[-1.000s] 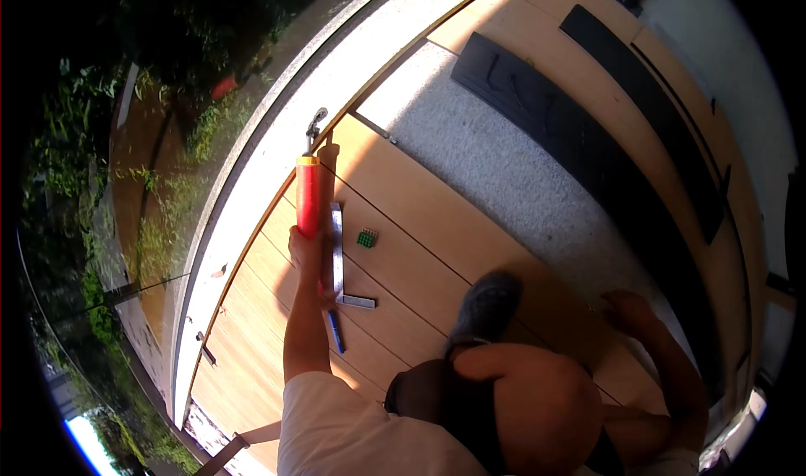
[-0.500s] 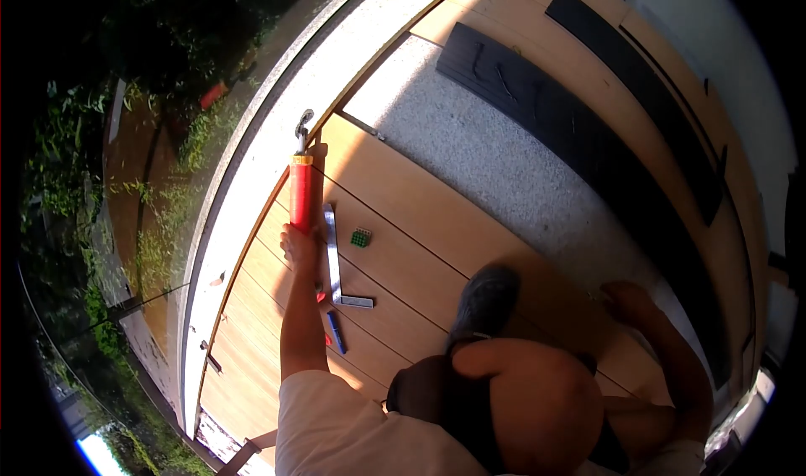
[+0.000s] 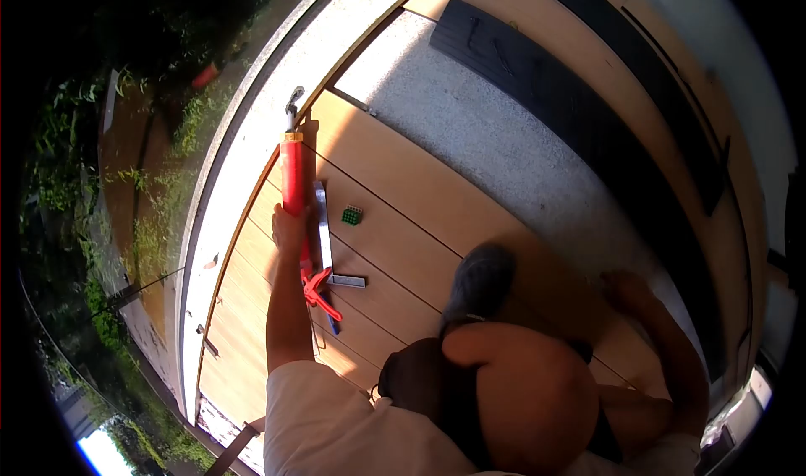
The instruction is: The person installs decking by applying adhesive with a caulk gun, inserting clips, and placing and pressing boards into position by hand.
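Observation:
My left hand (image 3: 288, 229) is wrapped round the barrel of a red caulking gun (image 3: 292, 174), whose yellow collar and metal nozzle end point up toward the deck's edge. The gun's red handle and trigger (image 3: 316, 291) show below my wrist. Just right of the gun, a metal square (image 3: 324, 232) lies on the wooden boards, with a small green block (image 3: 352, 215) beside it and a blue marker (image 3: 333, 323) partly under the handle. My right hand (image 3: 623, 290) is over the boards' edge near the grey strip; its fingers are in shadow.
Wooden deck boards (image 3: 403, 216) run beside a speckled grey strip (image 3: 470, 123). A long black plank (image 3: 571, 115) lies along the strip, and a second black plank (image 3: 646, 65) farther right. My shoe (image 3: 480, 281) rests on the boards. Glass and plants are at the left.
My left hand and the red gun have shifted slightly up and left in view. The gun's red handle and trigger now show beside my forearm, over the blue marker.

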A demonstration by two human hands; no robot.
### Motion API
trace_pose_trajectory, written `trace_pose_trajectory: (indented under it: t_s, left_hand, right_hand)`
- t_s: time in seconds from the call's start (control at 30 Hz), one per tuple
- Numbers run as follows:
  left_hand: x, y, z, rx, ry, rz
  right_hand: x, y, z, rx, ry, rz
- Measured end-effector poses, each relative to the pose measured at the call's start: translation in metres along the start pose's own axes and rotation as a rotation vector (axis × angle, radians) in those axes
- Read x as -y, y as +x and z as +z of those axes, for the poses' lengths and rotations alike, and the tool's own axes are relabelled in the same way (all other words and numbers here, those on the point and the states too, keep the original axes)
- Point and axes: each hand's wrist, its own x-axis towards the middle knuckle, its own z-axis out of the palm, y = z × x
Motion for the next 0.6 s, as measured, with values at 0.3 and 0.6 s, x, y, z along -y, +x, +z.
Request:
trace_pose_trajectory:
  t_s: [0.3, 0.6]
  left_hand:
    - [0.013, 0.001, 0.007, -0.050, 0.134, 0.087]
    - [0.079, 0.047, 0.036, -0.123, 0.044, 0.390]
  right_hand:
    - [-0.023, -0.040, -0.038, 0.047, -0.049, 0.183]
    - [-0.096, -0.086, 0.038, -0.080, -0.046, 0.226]
